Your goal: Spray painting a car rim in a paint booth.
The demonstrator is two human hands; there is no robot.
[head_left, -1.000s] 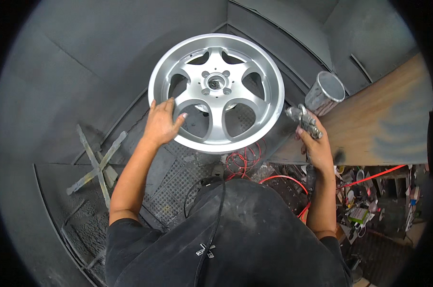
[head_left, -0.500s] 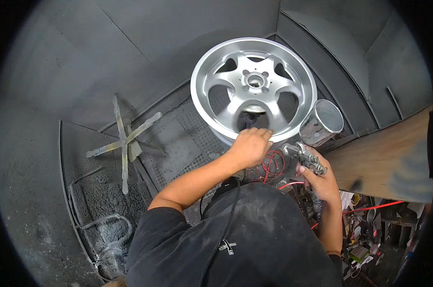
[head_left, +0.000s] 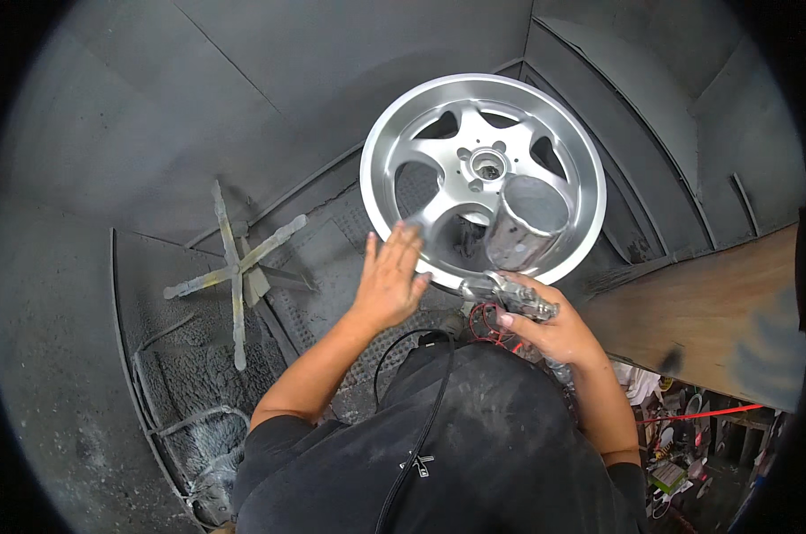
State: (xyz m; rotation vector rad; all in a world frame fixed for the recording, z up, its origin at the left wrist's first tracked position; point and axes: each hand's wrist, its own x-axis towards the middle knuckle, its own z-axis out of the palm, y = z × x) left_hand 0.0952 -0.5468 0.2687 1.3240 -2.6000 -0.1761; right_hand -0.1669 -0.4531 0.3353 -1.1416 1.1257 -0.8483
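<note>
A silver alloy wheel (head_left: 461, 178) lies face up, with broad spokes round an open hub. My left hand (head_left: 390, 283) is at its near-left rim, fingers extended and a little blurred. Whether the fingertips touch the rim I cannot tell. In my right hand (head_left: 568, 334) is a metal spray gun (head_left: 510, 296), gripped by its handle at the wheel's near edge. The gun's paint-smeared cup (head_left: 520, 236) tilts over the wheel's lower right and hides part of a spoke and rim.
A cross-shaped stand (head_left: 235, 270) with coated arms stands to the left. Dark grey booth walls (head_left: 243, 71) rise behind. A wooden panel (head_left: 697, 307) borders the right, with clutter (head_left: 679, 454) below it. A coiled red hose (head_left: 487, 325) hangs beneath the gun.
My left hand has moved left along the rim, and the wheel has turned. My right hand has carried the spray gun left, bringing its cup over the wheel.
</note>
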